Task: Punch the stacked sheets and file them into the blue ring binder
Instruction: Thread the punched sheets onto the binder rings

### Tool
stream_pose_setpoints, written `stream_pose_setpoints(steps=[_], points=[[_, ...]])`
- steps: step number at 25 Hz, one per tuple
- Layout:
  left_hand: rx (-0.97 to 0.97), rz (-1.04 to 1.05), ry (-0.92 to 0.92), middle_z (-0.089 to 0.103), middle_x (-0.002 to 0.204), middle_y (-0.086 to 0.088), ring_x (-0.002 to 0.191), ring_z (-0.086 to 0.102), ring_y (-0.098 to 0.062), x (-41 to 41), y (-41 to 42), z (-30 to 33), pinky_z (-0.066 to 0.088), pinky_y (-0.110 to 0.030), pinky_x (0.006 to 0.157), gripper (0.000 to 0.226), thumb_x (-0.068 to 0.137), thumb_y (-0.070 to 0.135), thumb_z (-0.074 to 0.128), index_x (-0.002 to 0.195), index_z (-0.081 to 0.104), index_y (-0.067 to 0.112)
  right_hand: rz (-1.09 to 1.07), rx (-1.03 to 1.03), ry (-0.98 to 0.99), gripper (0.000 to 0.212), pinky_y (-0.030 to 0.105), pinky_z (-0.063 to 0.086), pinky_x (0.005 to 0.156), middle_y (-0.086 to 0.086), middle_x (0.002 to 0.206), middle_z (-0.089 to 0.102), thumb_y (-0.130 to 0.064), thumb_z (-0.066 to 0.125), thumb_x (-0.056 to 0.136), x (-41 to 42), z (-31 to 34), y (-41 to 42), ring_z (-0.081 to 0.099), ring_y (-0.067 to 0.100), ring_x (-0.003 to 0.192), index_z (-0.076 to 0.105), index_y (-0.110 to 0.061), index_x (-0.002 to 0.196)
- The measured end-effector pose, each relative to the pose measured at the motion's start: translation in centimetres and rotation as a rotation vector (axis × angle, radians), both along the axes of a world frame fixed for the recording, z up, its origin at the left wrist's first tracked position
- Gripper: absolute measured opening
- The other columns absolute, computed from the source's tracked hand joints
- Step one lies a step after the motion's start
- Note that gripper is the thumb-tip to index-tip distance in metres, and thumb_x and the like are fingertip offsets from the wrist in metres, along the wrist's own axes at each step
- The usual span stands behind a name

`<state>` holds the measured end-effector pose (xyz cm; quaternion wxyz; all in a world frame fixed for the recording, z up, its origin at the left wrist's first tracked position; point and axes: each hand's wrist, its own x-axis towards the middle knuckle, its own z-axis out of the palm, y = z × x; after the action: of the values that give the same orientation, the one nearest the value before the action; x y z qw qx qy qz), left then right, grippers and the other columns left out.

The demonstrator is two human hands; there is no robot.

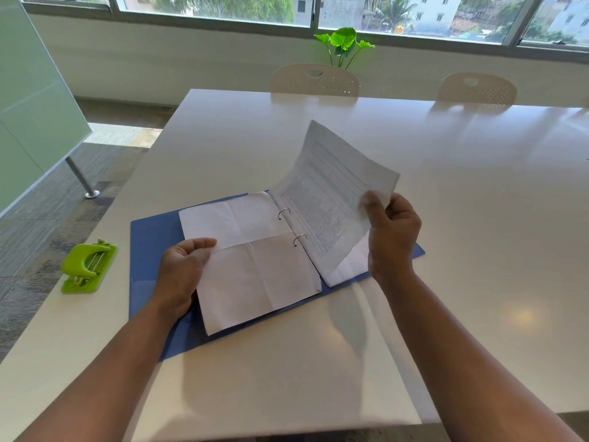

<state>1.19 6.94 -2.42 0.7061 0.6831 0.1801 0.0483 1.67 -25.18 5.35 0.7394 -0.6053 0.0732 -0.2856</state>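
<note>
Right hand (393, 232): pinched the edge of a printed sheet (334, 194), lifted and curved above the rings (291, 226).
Left hand (181, 269): held the left edge of the filed pages (255, 269), thumb on top.
Binder (149, 237): blue, open flat on the table (446, 218).
Punch (87, 268): green, left of the binder, apart.

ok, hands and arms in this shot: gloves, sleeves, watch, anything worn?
Nothing worn that shows. Left hand and right hand are bare: no gloves, and no rings visible from this angle. Both forearms are bare from wrist to the frame's bottom edge: no sleeves, watch, bands or markers. Anything above the forearms is out of view.
</note>
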Motion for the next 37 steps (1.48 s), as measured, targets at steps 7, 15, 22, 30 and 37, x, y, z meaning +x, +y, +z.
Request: stream_pose_setpoints(steps=[7,15,22,30,37], points=[[-0.081,-0.011,-0.025,0.077,0.091,-0.01,0.073,0.07,-0.018,-0.1,0.1,0.4,0.057,-0.03,0.061,0.02,0.087,0.022,0.064,0.085,0.082,0.014,0.243,-0.765,-0.393,0.009,0.026,0.048,0.069,-0.005,0.084,0.073,-0.014,0.078,0.085,-2.5,0.2,5.3,0.067,0.014,0.077,0.075,-0.022,0.082],[-0.176,-0.064,-0.006,0.076,0.101,-0.024,0.093,0.073,-0.04,0.0,0.5,0.3,0.057,-0.051,0.085,0.082,0.085,0.079,0.046,0.1,0.079,0.005,0.393,-1.304,-0.565,0.009,0.038,0.051,0.068,0.0,0.097,0.076,-0.017,0.07,0.093,-4.2,-4.3,10.1,0.064,0.027,0.08,0.079,-0.014,0.09],[-0.077,-0.011,-0.028,0.077,0.076,-0.002,0.07,0.073,-0.021,-0.6,0.1,0.8,0.06,-0.034,0.059,0.017,0.094,0.031,0.069,0.087,0.07,0.016,0.545,-1.313,-0.459,0.023,0.037,0.052,0.075,-0.001,0.101,0.078,-0.037,0.073,0.094,-5.1,-5.0,10.9,0.067,0.023,0.088,0.081,-0.016,0.094],[-0.102,0.046,-0.049,0.074,0.073,-0.002,0.064,0.071,-0.02,-0.6,-0.1,1.1,0.059,-0.032,0.054,0.004,0.09,0.012,0.07,0.087,0.068,0.011,0.089,-1.241,-0.04,0.023,0.04,0.054,0.088,0.005,0.107,0.078,-0.028,0.068,0.093,-1.0,-2.9,5.0,0.071,0.028,0.098,0.079,-0.011,0.104],[-0.134,0.076,-0.041,0.069,0.072,-0.002,0.061,0.068,-0.018,-0.7,-0.1,1.5,0.057,-0.031,0.055,0.012,0.089,0.013,0.071,0.084,0.06,0.012,-0.083,-1.421,0.719,0.063,0.046,0.048,0.091,0.013,0.125,0.061,-0.059,0.057,0.09,1.4,-4.2,-3.1,0.056,0.037,0.118,0.061,-0.004,0.12]])
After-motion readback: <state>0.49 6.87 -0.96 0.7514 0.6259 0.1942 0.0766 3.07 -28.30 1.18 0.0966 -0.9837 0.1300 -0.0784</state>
